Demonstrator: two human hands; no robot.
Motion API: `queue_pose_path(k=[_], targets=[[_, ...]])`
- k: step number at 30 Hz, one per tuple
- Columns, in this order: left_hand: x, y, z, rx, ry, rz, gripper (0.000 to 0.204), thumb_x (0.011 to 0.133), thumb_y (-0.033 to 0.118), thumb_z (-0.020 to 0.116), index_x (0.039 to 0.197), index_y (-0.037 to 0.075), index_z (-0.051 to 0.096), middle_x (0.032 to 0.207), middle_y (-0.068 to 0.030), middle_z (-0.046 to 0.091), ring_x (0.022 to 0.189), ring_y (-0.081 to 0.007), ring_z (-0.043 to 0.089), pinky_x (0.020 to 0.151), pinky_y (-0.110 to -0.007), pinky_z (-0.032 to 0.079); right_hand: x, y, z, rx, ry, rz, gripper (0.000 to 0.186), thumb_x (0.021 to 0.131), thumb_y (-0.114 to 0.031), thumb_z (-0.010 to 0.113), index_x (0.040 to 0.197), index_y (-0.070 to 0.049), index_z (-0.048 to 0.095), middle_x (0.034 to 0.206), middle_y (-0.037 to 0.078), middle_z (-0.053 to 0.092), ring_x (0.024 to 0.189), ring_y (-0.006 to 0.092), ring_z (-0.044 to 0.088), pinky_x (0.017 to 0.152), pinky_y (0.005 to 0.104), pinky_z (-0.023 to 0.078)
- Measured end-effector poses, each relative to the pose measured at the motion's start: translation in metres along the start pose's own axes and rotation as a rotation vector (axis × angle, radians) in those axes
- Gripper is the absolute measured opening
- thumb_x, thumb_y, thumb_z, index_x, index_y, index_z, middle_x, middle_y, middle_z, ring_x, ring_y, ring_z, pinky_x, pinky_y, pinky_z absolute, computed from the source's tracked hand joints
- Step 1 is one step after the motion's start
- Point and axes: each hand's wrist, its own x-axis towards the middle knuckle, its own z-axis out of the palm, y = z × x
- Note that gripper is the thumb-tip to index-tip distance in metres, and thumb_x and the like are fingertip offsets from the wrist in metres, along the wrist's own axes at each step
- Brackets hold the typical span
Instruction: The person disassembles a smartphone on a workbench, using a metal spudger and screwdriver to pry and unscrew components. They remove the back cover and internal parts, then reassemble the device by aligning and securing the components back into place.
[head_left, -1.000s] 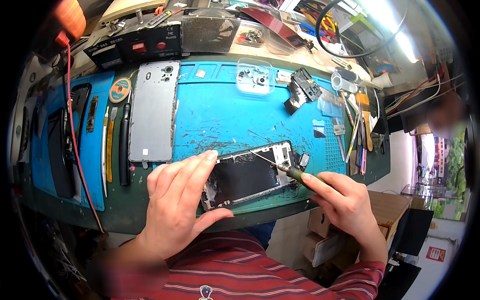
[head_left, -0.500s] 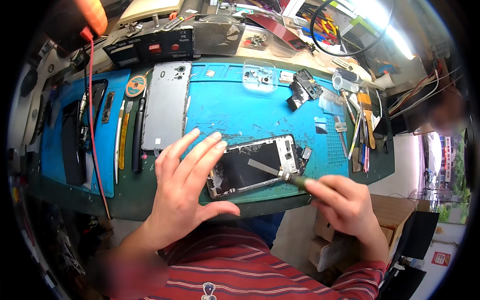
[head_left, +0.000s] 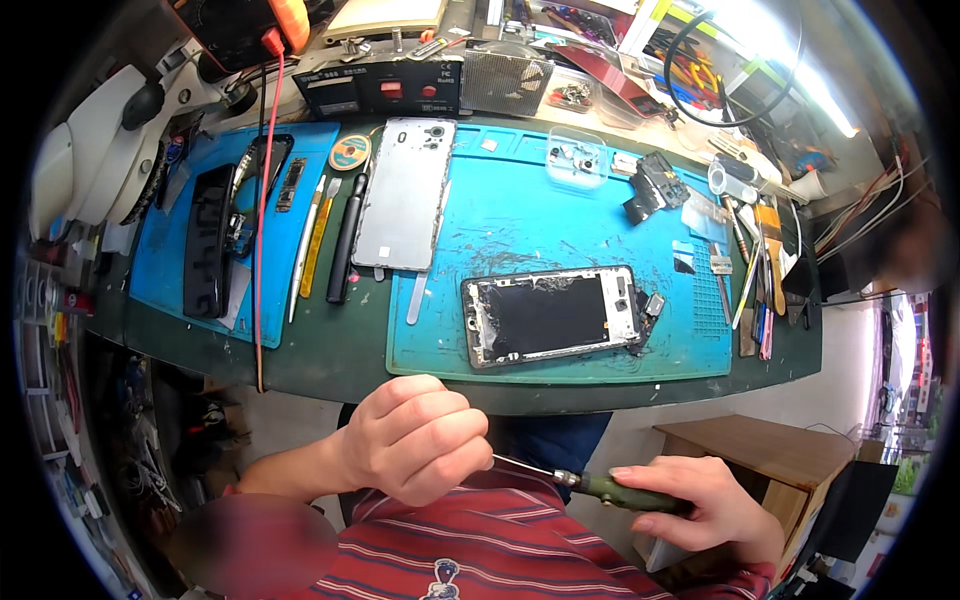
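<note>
An opened phone (head_left: 551,315) with its dark inside showing lies on the blue work mat (head_left: 520,215) near the table's front edge. Both hands are off it, held close to my chest below the table edge. My right hand (head_left: 705,505) grips a green-handled screwdriver (head_left: 610,487). Its thin metal shaft points left into my left hand (head_left: 415,440), whose fingers are curled around the tip. A silver phone back cover (head_left: 405,195) lies face down farther back on the mat.
Tweezers, pry tools and a black pen (head_left: 345,235) lie left of the back cover. A small clear box (head_left: 577,157) and loose phone parts (head_left: 655,185) sit at the back right. More tools (head_left: 755,260) line the right edge. A red cable (head_left: 262,200) hangs over the left mat.
Both hands have pulled back from the opened phone toward my chest. The left hand let go of the phone and closed on the screwdriver's tip. The view shifted down.
</note>
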Motion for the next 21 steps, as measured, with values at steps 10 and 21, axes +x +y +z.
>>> queue_pose_path(k=[10,21], targets=[[-0.004,0.021,0.03,-0.276,-0.148,-0.09,0.032,0.093,0.031,0.079,0.076,0.013,0.059,0.073,0.0001,0.055,0.064,-0.0177,0.056,0.055,-0.032,0.041,-0.013,0.022,-0.02,-0.582,0.564,-0.011,0.06,0.079,-0.002,0.082,0.137,-0.006,0.071,0.102,0.012,0.074,0.08,0.0299,0.072,0.069,0.0364,0.057],[0.01,0.028,0.064,-0.476,-0.181,0.165,0.033,0.084,0.012,0.071,0.115,0.002,0.075,0.094,-0.0047,0.069,0.08,-0.0153,0.067,0.071,-0.027,0.056,0.025,0.035,-0.045,-0.976,0.503,-0.064,0.06,0.081,-0.001,0.081,0.138,-0.016,0.073,0.099,0.006,0.069,0.074,0.0229,0.066,0.062,0.035,0.054]])
